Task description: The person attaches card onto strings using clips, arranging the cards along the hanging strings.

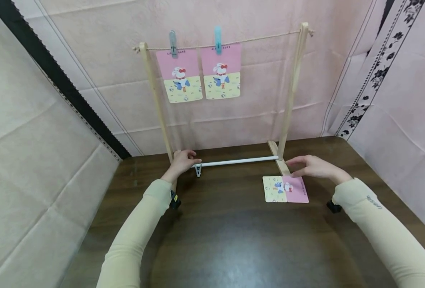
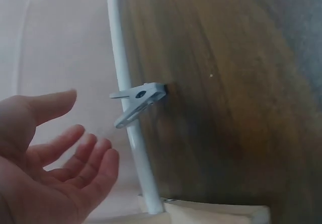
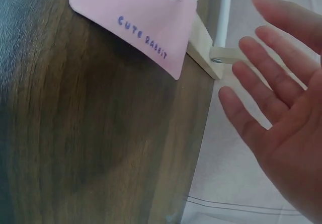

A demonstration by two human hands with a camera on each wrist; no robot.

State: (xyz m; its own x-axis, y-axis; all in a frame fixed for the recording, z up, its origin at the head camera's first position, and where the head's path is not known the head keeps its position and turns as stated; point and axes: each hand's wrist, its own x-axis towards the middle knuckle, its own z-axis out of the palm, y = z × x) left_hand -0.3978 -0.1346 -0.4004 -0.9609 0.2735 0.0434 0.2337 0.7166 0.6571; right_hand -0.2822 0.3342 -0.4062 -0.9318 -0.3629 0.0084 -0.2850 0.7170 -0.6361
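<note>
Down at the foot of the wooden rack (image 1: pixel 294 80), a pale clothespin (image 1: pixel 198 169) is clipped on the white crossbar (image 1: pixel 239 161) near its left end, hanging toward the dark wooden table (image 1: pixel 226 232). The left hand (image 1: pixel 183 159) sits at about nine o'clock from the clothespin, just beside it, next to the base of the rack's left post. In the left wrist view its fingers (image 2: pixel 88 156) are loosely spread and gently curved, the palm open, holding nothing; a small gap shows between them and the clothespin (image 2: pixel 138 102).

Over at three o'clock along the crossbar, the right hand (image 1: pixel 311 166) hovers near the rack's right foot (image 1: pixel 278 158), fingers stretched forward and apart, gripping nothing. The right wrist view shows those fingers (image 3: pixel 266 103) straight and splayed. Just at seven o'clock from that hand, a card (image 1: pixel 285 189) lies flat on the table, half yellow, half pink, with a cartoon rabbit on it; its pink corner reads "CUTE RABBIT".

Up at twelve o'clock, a string (image 1: pixel 262 39) runs between the rack's posts. Two matching cards hang from it side by side, the left card (image 1: pixel 179 76) under a grey peg (image 1: pixel 172 43), the right card (image 1: pixel 221 72) under a blue peg (image 1: pixel 218 39). Pink cloth (image 1: pixel 270 112) covers the wall behind.
</note>
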